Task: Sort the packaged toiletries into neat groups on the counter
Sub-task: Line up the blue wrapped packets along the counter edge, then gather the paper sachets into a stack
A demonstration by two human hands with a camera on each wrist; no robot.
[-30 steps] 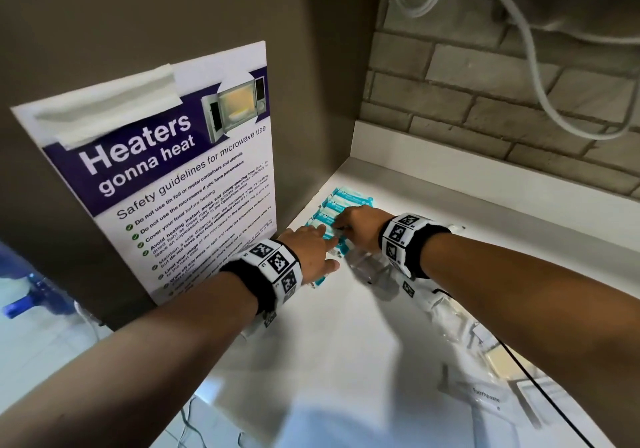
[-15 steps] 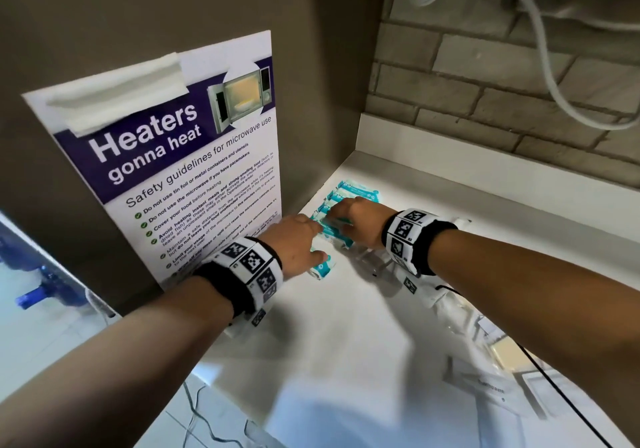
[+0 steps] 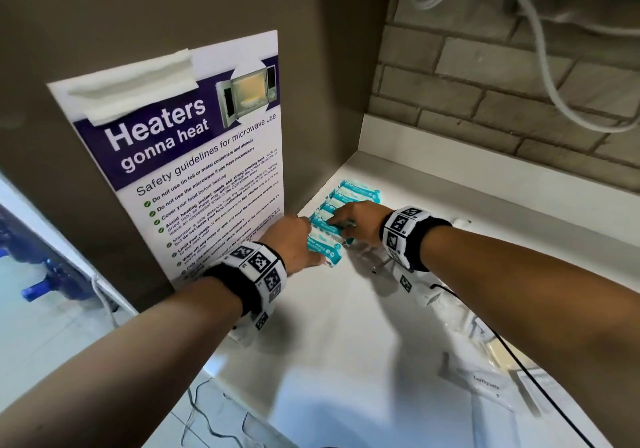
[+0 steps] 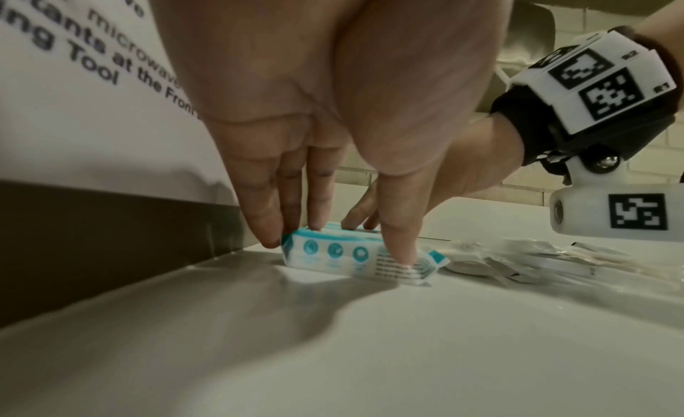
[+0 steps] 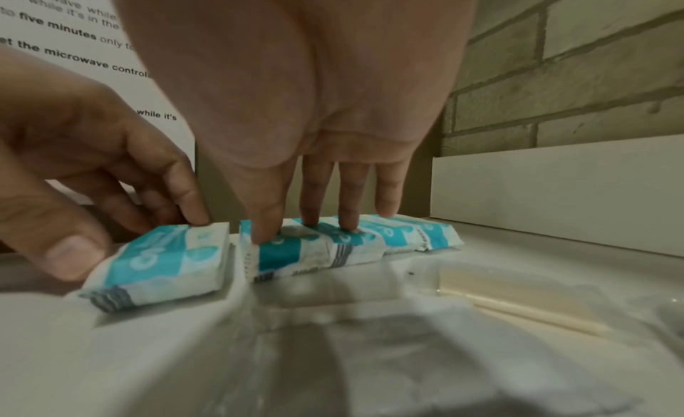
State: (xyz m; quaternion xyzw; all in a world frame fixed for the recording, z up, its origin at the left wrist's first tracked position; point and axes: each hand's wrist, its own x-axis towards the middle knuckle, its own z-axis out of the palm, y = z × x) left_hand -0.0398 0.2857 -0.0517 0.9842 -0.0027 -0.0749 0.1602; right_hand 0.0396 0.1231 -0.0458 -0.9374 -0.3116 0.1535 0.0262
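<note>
Several teal-and-white wipes packets [image 3: 353, 196] lie in a row along the left wall of the white counter [image 3: 346, 343]. My left hand [image 3: 304, 250] pinches the nearest packet [image 4: 329, 255] between thumb and fingertips [image 5: 199, 218]; it lies a small gap apart from the others. My right hand [image 3: 346, 220] rests on the following packets [image 5: 333, 242], its straight fingers [image 5: 309, 215] pressing down on them. Both palms hide part of the row in the head view.
Clear-wrapped items [image 3: 374, 260] lie just right of the row, under my right wrist. More sachets, one marked toothpaste [image 3: 485, 387], and a black cable [image 3: 519, 375] lie at the right front. A microwave poster [image 3: 207, 170] covers the left wall. Brick wall [image 3: 502, 84] behind.
My left hand has drawn back slightly toward me, so more of the nearest packet shows. My right hand has stayed on the row.
</note>
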